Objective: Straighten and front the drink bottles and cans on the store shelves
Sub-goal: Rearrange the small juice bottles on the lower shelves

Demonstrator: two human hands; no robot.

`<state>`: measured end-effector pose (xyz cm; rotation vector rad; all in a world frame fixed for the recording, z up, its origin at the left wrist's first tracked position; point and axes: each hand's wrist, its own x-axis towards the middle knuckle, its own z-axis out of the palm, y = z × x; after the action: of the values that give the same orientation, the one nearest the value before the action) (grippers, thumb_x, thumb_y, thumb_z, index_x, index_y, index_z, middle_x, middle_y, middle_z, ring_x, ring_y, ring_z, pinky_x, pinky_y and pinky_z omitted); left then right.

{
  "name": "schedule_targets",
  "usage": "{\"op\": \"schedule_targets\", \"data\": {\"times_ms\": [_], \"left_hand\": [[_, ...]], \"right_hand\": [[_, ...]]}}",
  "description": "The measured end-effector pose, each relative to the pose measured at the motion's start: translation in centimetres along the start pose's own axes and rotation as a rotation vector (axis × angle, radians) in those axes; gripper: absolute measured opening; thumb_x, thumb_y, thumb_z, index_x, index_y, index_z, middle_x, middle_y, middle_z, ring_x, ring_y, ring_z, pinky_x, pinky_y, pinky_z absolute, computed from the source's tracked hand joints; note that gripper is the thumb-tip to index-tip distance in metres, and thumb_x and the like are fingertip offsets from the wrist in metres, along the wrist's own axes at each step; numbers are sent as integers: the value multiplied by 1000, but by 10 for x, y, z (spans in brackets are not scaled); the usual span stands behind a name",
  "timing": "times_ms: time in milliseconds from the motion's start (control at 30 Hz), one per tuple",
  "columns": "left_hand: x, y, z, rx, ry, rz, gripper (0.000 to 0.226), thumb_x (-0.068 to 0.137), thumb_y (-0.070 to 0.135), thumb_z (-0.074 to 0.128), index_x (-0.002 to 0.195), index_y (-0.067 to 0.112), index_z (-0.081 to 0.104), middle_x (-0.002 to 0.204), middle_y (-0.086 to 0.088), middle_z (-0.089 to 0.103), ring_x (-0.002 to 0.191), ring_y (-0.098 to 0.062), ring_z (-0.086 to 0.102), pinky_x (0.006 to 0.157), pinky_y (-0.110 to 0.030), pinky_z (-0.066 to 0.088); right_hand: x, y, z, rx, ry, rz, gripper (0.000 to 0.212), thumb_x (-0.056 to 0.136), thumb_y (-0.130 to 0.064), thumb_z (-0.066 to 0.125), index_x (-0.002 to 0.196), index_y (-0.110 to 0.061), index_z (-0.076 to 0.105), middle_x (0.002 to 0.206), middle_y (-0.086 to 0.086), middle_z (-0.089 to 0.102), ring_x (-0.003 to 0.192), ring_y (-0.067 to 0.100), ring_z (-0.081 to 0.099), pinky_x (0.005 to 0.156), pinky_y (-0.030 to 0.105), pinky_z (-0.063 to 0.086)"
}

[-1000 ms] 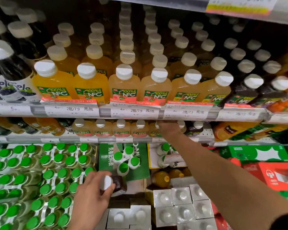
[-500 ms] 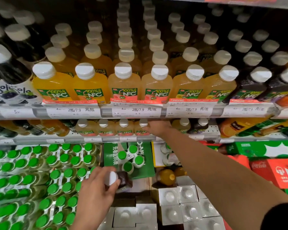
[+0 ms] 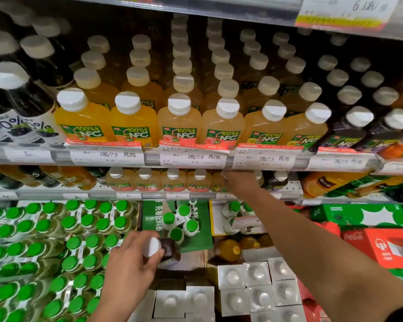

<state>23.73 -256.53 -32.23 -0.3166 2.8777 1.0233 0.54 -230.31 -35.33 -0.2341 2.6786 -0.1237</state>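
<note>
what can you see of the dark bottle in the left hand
The dark bottle is small, with a white screw cap and a dark purple-brown body that looks like clear plastic filled with dark juice. It is tilted, cap pointing toward the camera and left, so mostly the cap and shoulder show; any label is blurred. The left hand grips it around the neck and cap, fingers wrapped over the top. It is held in the air in front of the lower stock, above the white cartons, touching only the hand.

orange juice bottles (image 3: 130, 122) with white caps, green-capped bottles (image 3: 56, 240), red carton (image 3: 391, 247), dark bottle (image 3: 168, 252)
</note>
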Motion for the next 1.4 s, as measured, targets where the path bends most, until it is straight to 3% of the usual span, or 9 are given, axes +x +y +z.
{"op": "schedule_targets", "data": {"times_ms": [133, 267, 367, 500, 667, 833, 967, 1067, 1400], "left_hand": [[1, 4, 2, 3, -14, 3, 32, 82, 32, 82, 105, 43, 62, 101, 17, 57, 79, -20, 63, 76, -42, 53], [-1, 12, 11, 48, -48, 10, 33, 81, 33, 82, 108, 40, 64, 102, 16, 58, 79, -19, 64, 79, -44, 54], [-2, 19, 17, 72, -58, 20, 34, 79, 31, 84, 106, 39, 66, 98, 16, 57, 74, -17, 62, 75, -43, 53], [-1, 27, 21, 91, -61, 17, 35, 78, 31, 86, 107, 38, 67, 96, 16, 56, 72, -16, 61, 70, -37, 49], [2, 35, 23, 60, -50, 28, 33, 80, 32, 83, 107, 39, 66, 101, 14, 60, 78, -19, 64, 72, -38, 52], [3, 38, 19, 34, -36, 4, 29, 84, 35, 80, 107, 41, 63, 100, 15, 56, 68, -11, 60, 69, -36, 48], [0, 32, 14, 25, -36, -4, 29, 86, 35, 77, 110, 40, 63, 104, 15, 56, 62, -6, 60, 75, -39, 50], [-2, 25, 6, 21, -26, -19, 30, 86, 34, 77, 112, 39, 63, 109, 13, 59, 73, -12, 64, 80, -42, 51], [-4, 0, -17, -21, 50, -65, 30, 84, 32, 78, 111, 35, 64, 107, 11, 59, 84, -20, 65, 85, -47, 52]], "right_hand": [[-3, 53, -1, -206, 185, 135, 53, 98, -32, 60, 148, -16, 48, 146, 16, 52, 137, 41, 47, 107, 52, 44], [4, 87, 4, -121, 30, 187, 55, 106, -27, 50, 156, -15, 32, 162, 13, 32, 147, 33, 33, 116, 40, 38], [13, 92, 11, 13, 29, 175, 43, 103, -25, 50, 144, -12, 49, 156, 15, 43, 139, 30, 42, 101, 16, 39], [23, 83, 14, -13, 74, 127, 35, 93, -21, 53, 128, -19, 52, 150, 17, 46, 137, 32, 41, 111, 45, 36], [18, 83, 15, -193, -29, 135, 40, 98, -29, 56, 138, -24, 55, 155, 11, 41, 146, 37, 35, 114, 53, 37], [-3, 27, 9, -137, 215, -69, 40, 99, -27, 55, 138, -19, 56, 139, 15, 58, 129, 41, 53, 97, 51, 52], [2, -45, 7, -65, 43, -234, 26, 103, -35, 49, 120, -18, 58, 122, 9, 65, 115, 34, 62, 84, 42, 51], [9, -86, 10, -1, 40, -302, 40, 102, -37, 55, 136, -16, 48, 141, 11, 53, 129, 34, 52, 91, 43, 48], [40, -131, 17, 140, -234, -158, 24, 108, -26, 45, 129, -21, 55, 130, 9, 58, 127, 26, 52, 91, 27, 38]]}}
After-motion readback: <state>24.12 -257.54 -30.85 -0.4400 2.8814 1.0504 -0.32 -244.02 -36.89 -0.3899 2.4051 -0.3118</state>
